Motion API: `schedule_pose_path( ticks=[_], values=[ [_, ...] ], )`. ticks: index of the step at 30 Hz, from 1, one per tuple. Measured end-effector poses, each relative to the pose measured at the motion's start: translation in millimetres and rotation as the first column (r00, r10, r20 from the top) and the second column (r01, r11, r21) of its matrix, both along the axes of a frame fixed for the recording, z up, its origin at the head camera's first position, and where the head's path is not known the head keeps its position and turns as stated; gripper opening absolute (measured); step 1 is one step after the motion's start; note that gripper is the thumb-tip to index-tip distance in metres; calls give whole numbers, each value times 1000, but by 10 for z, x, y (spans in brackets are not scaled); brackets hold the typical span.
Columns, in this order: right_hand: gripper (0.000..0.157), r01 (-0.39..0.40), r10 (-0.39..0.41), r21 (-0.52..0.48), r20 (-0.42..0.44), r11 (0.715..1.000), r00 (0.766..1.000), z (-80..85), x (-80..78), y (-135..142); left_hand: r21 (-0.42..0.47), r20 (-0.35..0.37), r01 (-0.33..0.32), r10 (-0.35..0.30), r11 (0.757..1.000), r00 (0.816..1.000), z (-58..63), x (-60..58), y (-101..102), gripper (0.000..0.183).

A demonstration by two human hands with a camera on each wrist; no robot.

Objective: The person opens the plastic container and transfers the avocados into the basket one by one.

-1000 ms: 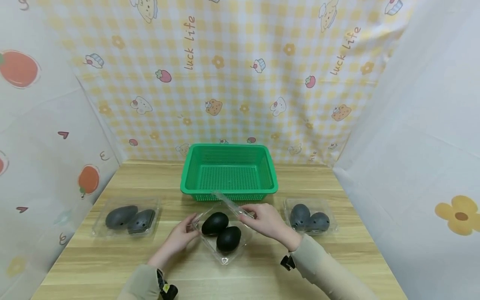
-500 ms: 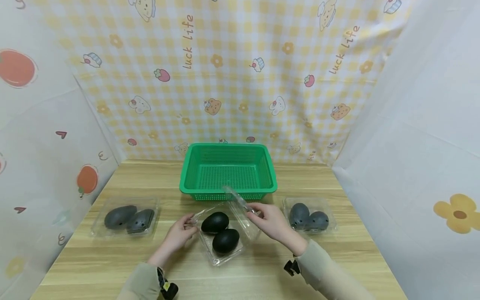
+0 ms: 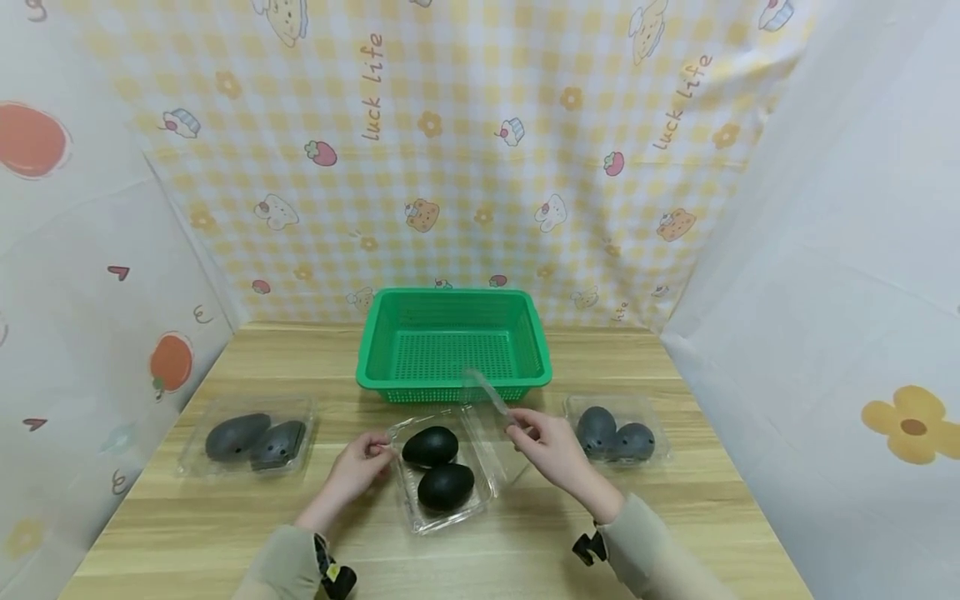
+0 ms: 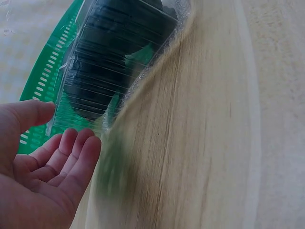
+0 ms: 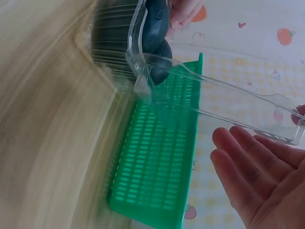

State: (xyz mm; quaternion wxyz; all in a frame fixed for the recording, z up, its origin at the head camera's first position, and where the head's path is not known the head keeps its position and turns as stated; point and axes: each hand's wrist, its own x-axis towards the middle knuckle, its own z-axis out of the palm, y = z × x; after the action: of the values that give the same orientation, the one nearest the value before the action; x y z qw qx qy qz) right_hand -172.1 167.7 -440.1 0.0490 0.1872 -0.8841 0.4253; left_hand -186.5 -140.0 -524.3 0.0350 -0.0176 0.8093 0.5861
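In the head view, a clear plastic clamshell box (image 3: 448, 527) stands with its lid (image 3: 487, 442) raised on the right. Two black, avocado-shaped fruits (image 3: 431, 447) lie in its base. My left hand (image 3: 358, 468) holds the box's left rim; in the left wrist view the thumb is at the edge and the curled fingers lie just below. My right hand (image 3: 555, 454) pinches the free edge of the lid between thumb and index finger. In the right wrist view the other fingers (image 5: 248, 160) extend below the lid edge.
A green perforated basket (image 3: 453, 395) stands behind the box; the raised lid overlaps its front in the head view. Closed clear boxes with two dark fruits each sit left (image 3: 197, 429) and right (image 3: 654, 408) on the wooden table (image 3: 525, 558). A patterned cloth (image 3: 480, 167) hangs behind.
My right hand has moved to the right, swinging the lid farther from the base. The box has turned, its front corner shifting left. My left hand stays at the left rim.
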Motion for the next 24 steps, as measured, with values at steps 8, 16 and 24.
schedule_pose_path(
  ticks=[8, 16, 24],
  values=[
    [26, 80, -75, -112, 48, 990, 996, -107, 58, 108, 96, 63, 2, -8, 995, 998, -15, -57, 44, 28],
    [22, 169, -139, -235, 139, 957, 981, -71, 224, 174, 125, 117, 7, -22, 992, 993, -5, -123, 70, 31],
    [25, 222, -174, -245, 204, 944, 963, -79, 306, 208, 148, 120, -3, -15, 989, 993, 17, -192, 45, 31]
  ],
)
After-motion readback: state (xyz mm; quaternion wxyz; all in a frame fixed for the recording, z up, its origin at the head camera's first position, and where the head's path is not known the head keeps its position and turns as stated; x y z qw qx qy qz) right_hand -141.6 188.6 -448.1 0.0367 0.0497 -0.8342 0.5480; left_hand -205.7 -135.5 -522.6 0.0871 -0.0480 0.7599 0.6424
